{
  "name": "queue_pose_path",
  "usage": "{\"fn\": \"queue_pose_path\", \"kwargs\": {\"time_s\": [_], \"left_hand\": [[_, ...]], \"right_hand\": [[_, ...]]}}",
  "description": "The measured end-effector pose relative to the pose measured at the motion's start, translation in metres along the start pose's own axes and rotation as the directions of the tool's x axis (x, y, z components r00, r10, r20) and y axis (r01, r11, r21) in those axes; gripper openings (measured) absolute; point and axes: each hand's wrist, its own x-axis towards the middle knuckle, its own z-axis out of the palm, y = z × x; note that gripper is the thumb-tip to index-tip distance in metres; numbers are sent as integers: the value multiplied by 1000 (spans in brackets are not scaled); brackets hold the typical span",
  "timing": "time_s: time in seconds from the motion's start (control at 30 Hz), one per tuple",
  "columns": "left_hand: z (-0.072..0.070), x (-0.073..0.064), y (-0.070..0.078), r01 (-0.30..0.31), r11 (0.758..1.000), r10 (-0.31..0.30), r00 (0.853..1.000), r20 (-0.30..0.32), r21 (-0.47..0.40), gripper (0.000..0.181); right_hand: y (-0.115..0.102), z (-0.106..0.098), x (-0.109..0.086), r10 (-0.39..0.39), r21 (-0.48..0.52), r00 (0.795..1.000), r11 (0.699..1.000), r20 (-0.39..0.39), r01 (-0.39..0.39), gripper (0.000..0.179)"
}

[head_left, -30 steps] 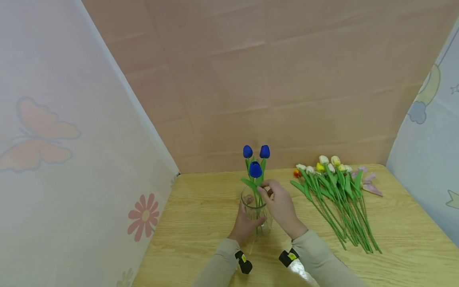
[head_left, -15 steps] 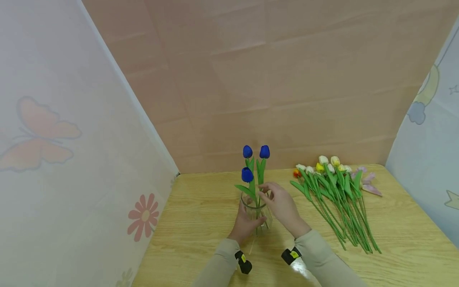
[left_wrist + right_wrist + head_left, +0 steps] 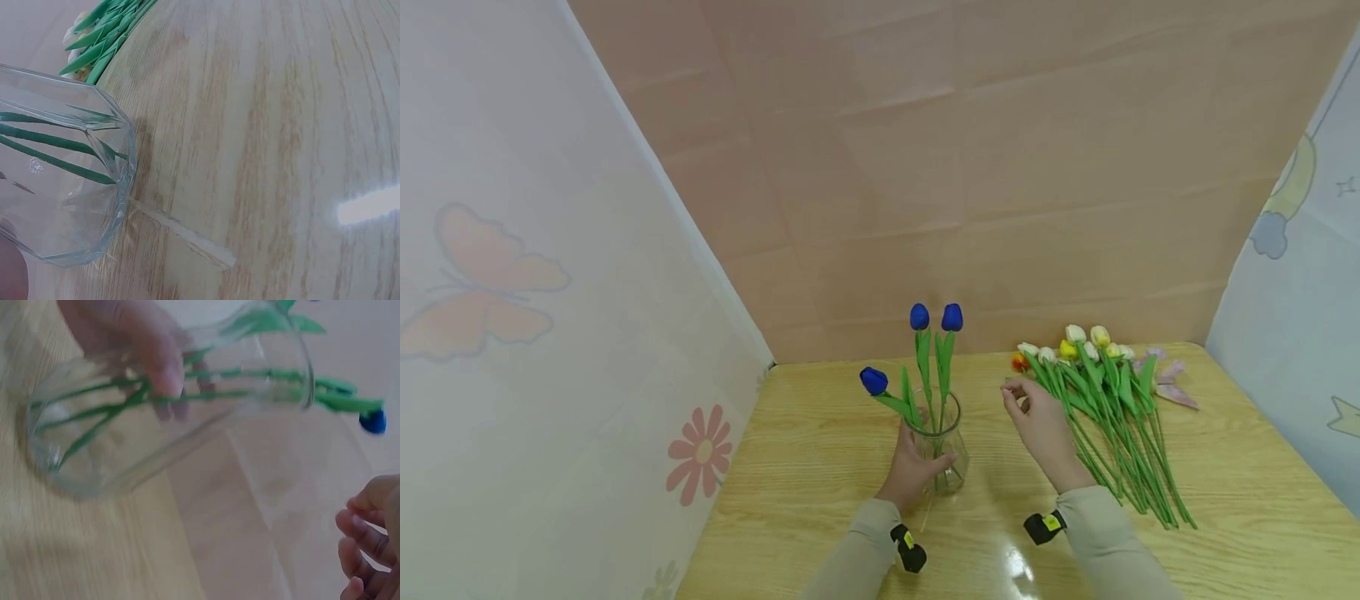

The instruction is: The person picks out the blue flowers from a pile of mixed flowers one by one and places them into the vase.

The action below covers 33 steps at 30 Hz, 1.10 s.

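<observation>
A clear glass vase [image 3: 957, 468] stands on the wooden table, and my left hand [image 3: 908, 471] grips its side, thumb across the front. Three artificial blue tulips are in it: one tulip [image 3: 874, 381] leans over the rim to the left, while another tulip [image 3: 919, 317] and a third tulip [image 3: 952, 317] stand upright at the back. Their green stems [image 3: 219, 395] cross inside the glass in the right wrist view. My right hand [image 3: 1047, 433] is in the air right of the vase, fingers loosely bent, holding nothing. The left wrist view shows the vase base [image 3: 119, 219] close up.
Several white, yellow and orange tulips [image 3: 1112, 417] lie in a bunch on the table [image 3: 820, 417] at the right. A pale purple flower or bow [image 3: 1176, 392] lies beside them. A clear strip [image 3: 187, 237] is by the vase base. A beige backdrop [image 3: 880, 167] rises behind.
The front blue tulip has tipped from the middle to the left rim. My right hand has let go and moved right, away from the vase. My left hand keeps its grip.
</observation>
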Motion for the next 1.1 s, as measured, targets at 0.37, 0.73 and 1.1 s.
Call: {"fn": "queue_pose_path", "kwargs": {"time_s": [0.37, 0.73, 1.1], "left_hand": [[0, 2, -6, -7, 1000, 7, 1000, -13, 10, 93], [2, 4, -6, -21, 999, 21, 1000, -20, 28, 89], [7, 3, -3, -1, 1000, 2, 1000, -29, 16, 85]], "right_hand": [[59, -1, -10, 233, -168, 937, 966, 259, -194, 23], [91, 3, -27, 266, -206, 883, 958, 386, -199, 24], [103, 3, -32, 274, -212, 879, 956, 390, -204, 23]]}}
